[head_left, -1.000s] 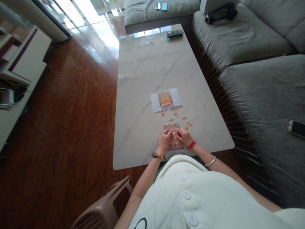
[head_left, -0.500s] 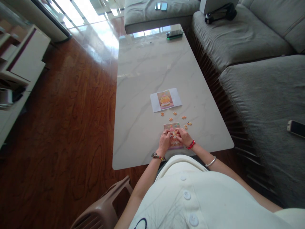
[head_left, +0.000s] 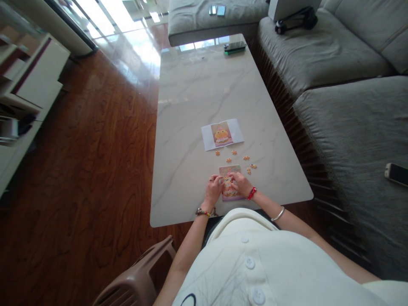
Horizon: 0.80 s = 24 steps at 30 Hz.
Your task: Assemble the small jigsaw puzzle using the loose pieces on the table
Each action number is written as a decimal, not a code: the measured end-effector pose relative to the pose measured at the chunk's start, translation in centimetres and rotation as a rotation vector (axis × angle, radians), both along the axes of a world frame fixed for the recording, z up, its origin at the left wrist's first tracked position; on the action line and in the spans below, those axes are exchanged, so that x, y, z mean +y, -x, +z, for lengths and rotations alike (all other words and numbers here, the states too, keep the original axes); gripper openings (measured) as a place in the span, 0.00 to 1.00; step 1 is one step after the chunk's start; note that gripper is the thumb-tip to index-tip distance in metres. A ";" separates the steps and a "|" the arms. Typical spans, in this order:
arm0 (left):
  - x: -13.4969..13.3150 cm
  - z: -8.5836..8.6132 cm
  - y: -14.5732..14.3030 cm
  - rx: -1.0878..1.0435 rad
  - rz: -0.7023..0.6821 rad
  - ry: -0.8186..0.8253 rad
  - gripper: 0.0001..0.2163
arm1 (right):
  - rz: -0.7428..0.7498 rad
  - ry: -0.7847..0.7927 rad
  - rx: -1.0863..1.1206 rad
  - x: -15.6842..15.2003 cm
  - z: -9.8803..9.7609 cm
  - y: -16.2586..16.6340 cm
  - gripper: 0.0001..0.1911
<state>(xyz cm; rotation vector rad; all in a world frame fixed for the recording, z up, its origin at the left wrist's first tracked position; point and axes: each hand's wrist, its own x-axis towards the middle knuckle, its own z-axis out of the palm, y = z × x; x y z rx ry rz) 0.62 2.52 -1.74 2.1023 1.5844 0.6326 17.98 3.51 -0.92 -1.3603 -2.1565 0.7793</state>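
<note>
A small pink jigsaw board [head_left: 230, 193] lies near the front edge of the marble table [head_left: 197, 93]. My left hand [head_left: 213, 190] rests at its left edge, fingers curled against the board. My right hand [head_left: 241, 183] lies over the board's right part, fingertips pressed down on the picture; whether a piece is under them is hidden. Several loose orange puzzle pieces [head_left: 237, 159] lie scattered just beyond the board. Farther out sits a reference sheet [head_left: 222, 134] printed with a yellow chick picture.
A grey sofa [head_left: 344, 102] runs along the table's right side, with a phone [head_left: 396, 174] on its cushion. A dark phone [head_left: 235, 46] lies at the table's far end. A brown plastic stool [head_left: 140, 276] stands below left. Shelving [head_left: 22, 93] lines the left wall.
Both hands have slid slightly left and toward me over the board; my left hand now sits more at its left edge. The loose pieces and sheet have not moved.
</note>
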 end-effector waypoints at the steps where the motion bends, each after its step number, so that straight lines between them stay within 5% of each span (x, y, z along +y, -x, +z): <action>1: -0.1 0.0 0.0 -0.001 -0.022 0.008 0.10 | -0.001 0.000 -0.016 0.2 0.1 0.4 0.16; 24: 0.0 0.8 -0.9 -0.021 0.002 0.042 0.07 | -0.055 0.041 -0.131 0.5 0.6 1.8 0.09</action>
